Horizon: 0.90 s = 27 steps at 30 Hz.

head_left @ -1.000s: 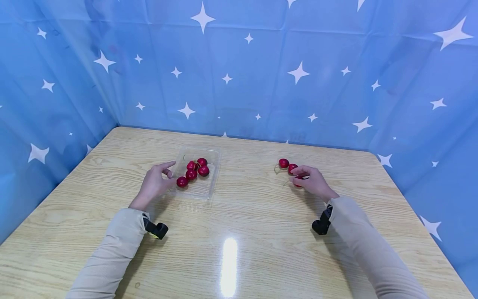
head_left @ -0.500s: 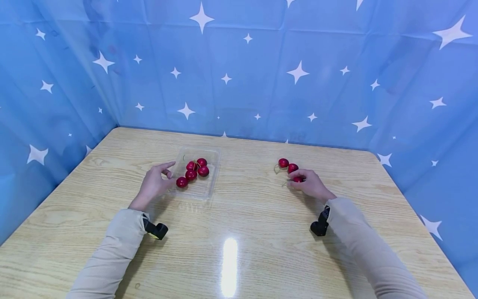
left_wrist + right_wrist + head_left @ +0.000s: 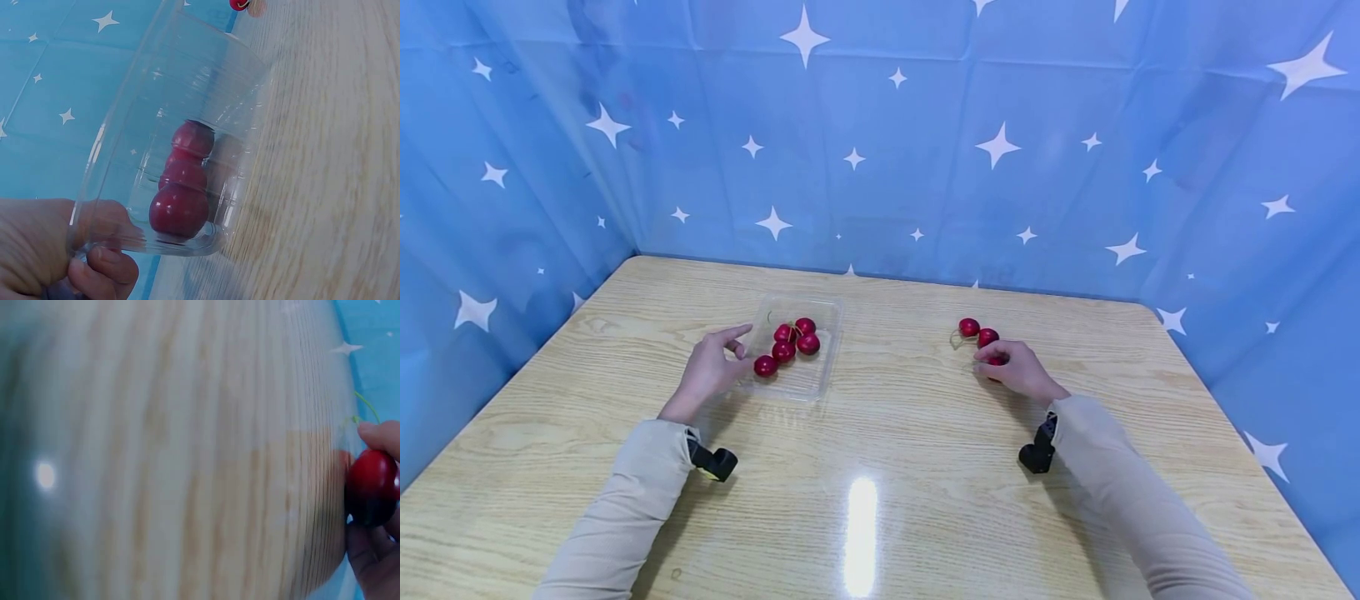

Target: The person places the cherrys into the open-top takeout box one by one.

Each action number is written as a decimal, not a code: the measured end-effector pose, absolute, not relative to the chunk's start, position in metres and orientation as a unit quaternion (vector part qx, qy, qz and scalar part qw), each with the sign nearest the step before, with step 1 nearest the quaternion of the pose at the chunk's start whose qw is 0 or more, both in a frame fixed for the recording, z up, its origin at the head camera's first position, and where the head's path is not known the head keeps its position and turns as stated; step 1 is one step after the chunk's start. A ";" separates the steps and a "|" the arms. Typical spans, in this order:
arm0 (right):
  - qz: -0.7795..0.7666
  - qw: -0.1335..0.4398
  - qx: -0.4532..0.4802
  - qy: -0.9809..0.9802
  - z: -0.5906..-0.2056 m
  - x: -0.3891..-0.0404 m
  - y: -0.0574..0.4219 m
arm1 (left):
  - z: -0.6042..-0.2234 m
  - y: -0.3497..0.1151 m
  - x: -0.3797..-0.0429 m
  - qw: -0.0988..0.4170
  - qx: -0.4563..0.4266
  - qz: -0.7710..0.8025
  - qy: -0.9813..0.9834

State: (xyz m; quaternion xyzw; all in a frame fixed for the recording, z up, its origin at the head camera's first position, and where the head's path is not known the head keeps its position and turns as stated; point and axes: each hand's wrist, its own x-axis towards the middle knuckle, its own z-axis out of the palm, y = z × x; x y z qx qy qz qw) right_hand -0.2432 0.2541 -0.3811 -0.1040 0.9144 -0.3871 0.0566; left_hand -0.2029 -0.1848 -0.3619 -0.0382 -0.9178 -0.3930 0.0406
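At the left of the table, my left hand (image 3: 703, 373) pinches the near-left rim of a clear plastic container (image 3: 808, 387). Its thumb and fingers close over the rim in the left wrist view. Inside lie several dark red cherries (image 3: 179, 211), some with green stems. Over on the right, my right hand (image 3: 1019, 371) holds a single cherry (image 3: 371, 484) low at the tabletop, between thumb and fingers. The fingers partly cover it in the head view, and a green stem (image 3: 367, 405) shows by the thumb in the right wrist view.
Two more cherries (image 3: 988, 337) with stems lie on the table just beyond my right hand. The pale wooden table (image 3: 895, 433) ends at the back against a blue curtain (image 3: 880, 167) with white stars. Black wrist cameras (image 3: 1037, 454) hang below both sleeves.
My right hand has closed its fingers on the nearest cherry and drawn it slightly left and toward me, away from the other two. The left hand and container have stayed in place.
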 end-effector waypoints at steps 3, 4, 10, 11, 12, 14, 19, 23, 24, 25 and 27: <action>-0.389 0.055 -0.105 0.914 -0.381 -0.243 0.254 | -0.363 -0.185 -0.203 0.044 -0.039 -0.394 -0.917; -0.390 0.055 -0.104 0.913 -0.381 -0.242 0.254 | -0.363 -0.185 -0.203 0.045 -0.038 -0.394 -0.917; -0.400 0.057 -0.093 0.910 -0.379 -0.242 0.253 | -0.363 -0.185 -0.203 0.047 -0.038 -0.394 -0.917; -0.399 0.056 -0.094 0.910 -0.379 -0.242 0.253 | -0.363 -0.186 -0.203 0.046 -0.037 -0.394 -0.917; -0.399 0.056 -0.094 0.910 -0.378 -0.242 0.253 | -0.363 -0.186 -0.203 0.045 -0.037 -0.395 -0.917; -0.398 0.055 -0.094 0.911 -0.377 -0.242 0.252 | -0.363 -0.185 -0.203 0.043 -0.034 -0.396 -0.917; -0.401 0.055 -0.090 0.910 -0.375 -0.241 0.251 | -0.363 -0.185 -0.203 0.041 -0.033 -0.395 -0.917; -0.402 0.050 -0.084 0.910 -0.373 -0.242 0.251 | -0.363 -0.185 -0.203 0.041 -0.035 -0.395 -0.917; -0.402 0.050 -0.082 0.910 -0.373 -0.242 0.251 | -0.362 -0.185 -0.203 0.042 -0.036 -0.395 -0.917; -0.401 0.050 -0.080 0.911 -0.373 -0.242 0.251 | -0.363 -0.185 -0.203 0.043 -0.036 -0.395 -0.917; -0.400 0.050 -0.080 0.912 -0.372 -0.241 0.251 | -0.363 -0.185 -0.203 0.045 -0.038 -0.394 -0.917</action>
